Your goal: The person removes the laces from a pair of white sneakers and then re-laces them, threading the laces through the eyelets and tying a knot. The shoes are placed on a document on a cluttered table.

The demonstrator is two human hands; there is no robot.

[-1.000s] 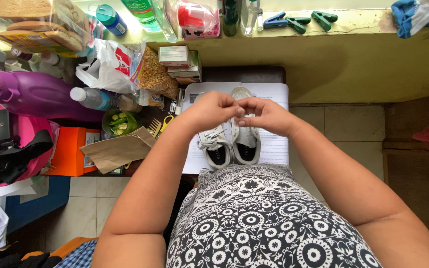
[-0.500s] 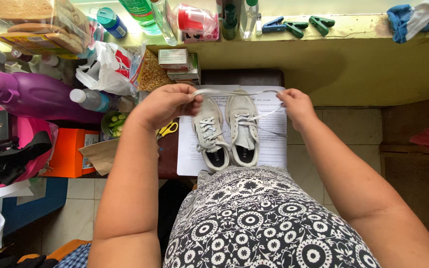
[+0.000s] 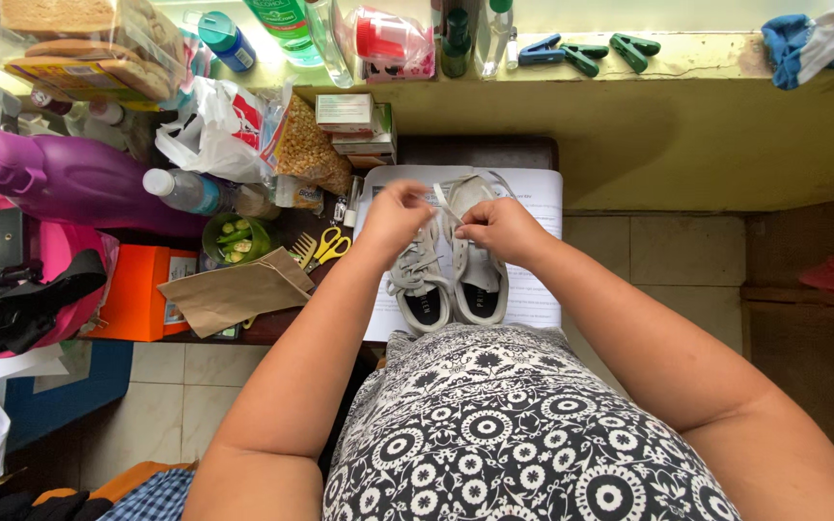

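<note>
Drawing back together over the shoes after being spread wide half a second ago, with the lace then stretched flat between them and now gathered short. Left hand (image 3: pixel 393 214) sitting over the toe end of the left shoe (image 3: pixel 418 280), fingers pinched shut on the white lace (image 3: pixel 444 205). Right hand (image 3: pixel 500 228) hovering over the right shoe (image 3: pixel 476 275), thumb and forefinger also pinched on the lace, knuckles nearly touching the left hand. Lace rising as a short upright strip between the two pinches, then looping out toward the far edge of the paper sheet (image 3: pixel 533 280); which shoe it is running from, hard telling under the hands. Shoes lying side by side and touching, long axes pointing straight away from the body, heels nearest the lap, toes toward the yellow-green ledge (image 3: pixel 629 116). Both hands equally near the lace, meeting right above the gap between the two shoes, so the lace lying dead centre, neither hand favoured. Clutter staying off to the left: yellow scissors (image 3: pixel 332 244), brown paper bag (image 3: pixel 234 292), purple jug (image 3: pixel 69 178), well apart from the hands. Clothes pegs (image 3: pixel 586 50) resting up on the ledge, out of the way.
</note>
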